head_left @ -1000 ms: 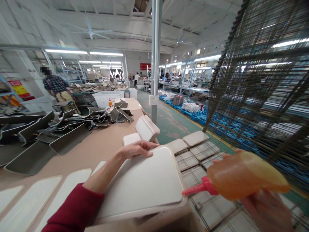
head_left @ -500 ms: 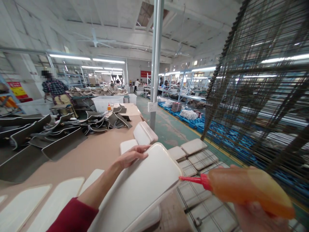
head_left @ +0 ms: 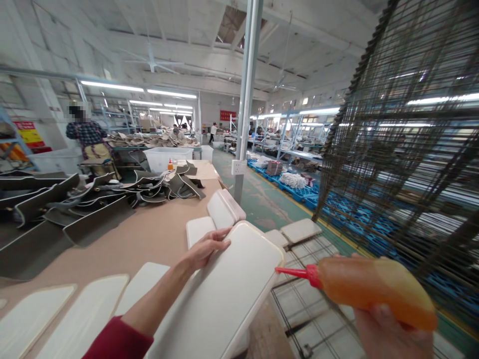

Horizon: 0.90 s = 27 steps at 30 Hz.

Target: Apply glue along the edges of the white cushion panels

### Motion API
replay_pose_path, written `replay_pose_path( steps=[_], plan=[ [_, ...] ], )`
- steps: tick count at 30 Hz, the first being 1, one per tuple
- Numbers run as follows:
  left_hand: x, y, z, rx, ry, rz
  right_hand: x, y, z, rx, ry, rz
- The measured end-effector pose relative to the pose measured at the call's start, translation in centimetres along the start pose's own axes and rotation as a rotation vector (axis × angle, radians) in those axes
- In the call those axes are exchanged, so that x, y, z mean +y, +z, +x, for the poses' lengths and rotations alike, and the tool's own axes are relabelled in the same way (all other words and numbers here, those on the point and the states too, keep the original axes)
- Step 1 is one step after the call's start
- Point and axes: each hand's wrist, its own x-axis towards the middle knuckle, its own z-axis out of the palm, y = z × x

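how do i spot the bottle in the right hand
Find the wire rack at right. Below, the right hand holds the amber bottle, red nozzle pointing at the white panel. Unlike the small upright bottle on the table, it's tipped sideways.

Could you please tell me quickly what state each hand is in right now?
Left hand: closed on the edge of a white panel.
Right hand: closed around an orange bottle, its red nozzle at the panel's edge.

In right hand (head_left: 389, 333): amber bottle (head_left: 359, 284), red nozzle (head_left: 294, 272). In left hand (head_left: 209, 248): white panel (head_left: 228, 286), cream-edged; behind that hand, maroon sleeve (head_left: 119, 341).
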Motion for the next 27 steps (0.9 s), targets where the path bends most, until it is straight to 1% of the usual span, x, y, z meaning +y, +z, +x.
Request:
replay_pose_path(
  steps=[4, 9, 15, 21, 27],
  plan=[
    [-0.2, -0.4, 0.2, 0.012, -0.004, -0.023, 0.3, -0.1, -0.1, 0.006, 0.038, -0.034],
    [-0.3, -0.8, 0.4, 0.013, -0.001, -0.034, 0.5, 0.0, -0.2, -0.021, 0.109, -0.012],
    [0.2, -0.6, 0.4, -0.006, -0.015, -0.052, 0.7, 0.6, 0.0, -0.036, 0.124, -0.063],
    [0.4, -0.8, 0.7, -0.050, -0.004, -0.047, 1.3, 0.2, -0.4, -0.071, 0.202, -0.080],
    [0.7, -1.1, 1.1, -0.027, -0.019, -0.057, 1.5, 0.2, -1.1, -0.090, 0.227, -0.111]
  ],
)
